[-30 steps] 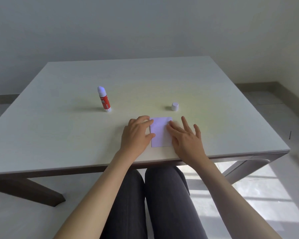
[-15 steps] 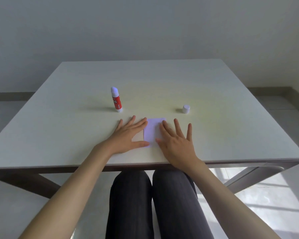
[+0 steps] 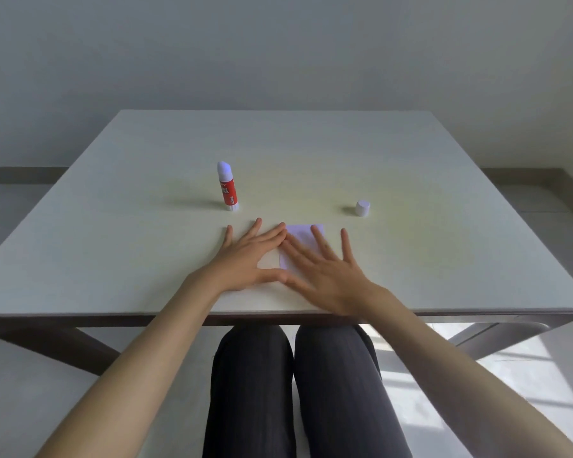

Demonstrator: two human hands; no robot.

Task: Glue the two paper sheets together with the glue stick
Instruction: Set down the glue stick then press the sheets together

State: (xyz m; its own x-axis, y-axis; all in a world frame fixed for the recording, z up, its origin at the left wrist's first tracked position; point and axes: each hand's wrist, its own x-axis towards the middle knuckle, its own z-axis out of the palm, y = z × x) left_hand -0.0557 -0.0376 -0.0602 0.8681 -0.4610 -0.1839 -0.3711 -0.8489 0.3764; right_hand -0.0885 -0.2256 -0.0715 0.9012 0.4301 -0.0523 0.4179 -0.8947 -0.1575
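Observation:
A small pale lilac paper (image 3: 301, 235) lies flat near the table's front edge; I cannot tell one sheet from two. My right hand (image 3: 325, 269) lies on it with fingers spread, covering its lower part. My left hand (image 3: 245, 256) rests flat on the table just left of the paper, fingers spread, its fingertips touching the right hand's fingers at the paper's left edge. A red glue stick (image 3: 227, 187) stands upright and uncapped behind my left hand. Its white cap (image 3: 362, 208) sits on the table to the right, behind the paper.
The light wooden table (image 3: 113, 246) spans the view, with its front edge just behind my wrists. My legs in dark trousers (image 3: 295, 385) are under it. A grey wall stands behind the table's far edge.
Both hands went from curled at the paper's sides to flat and spread. My right hand slid over the paper. The view shifted so objects appear further right.

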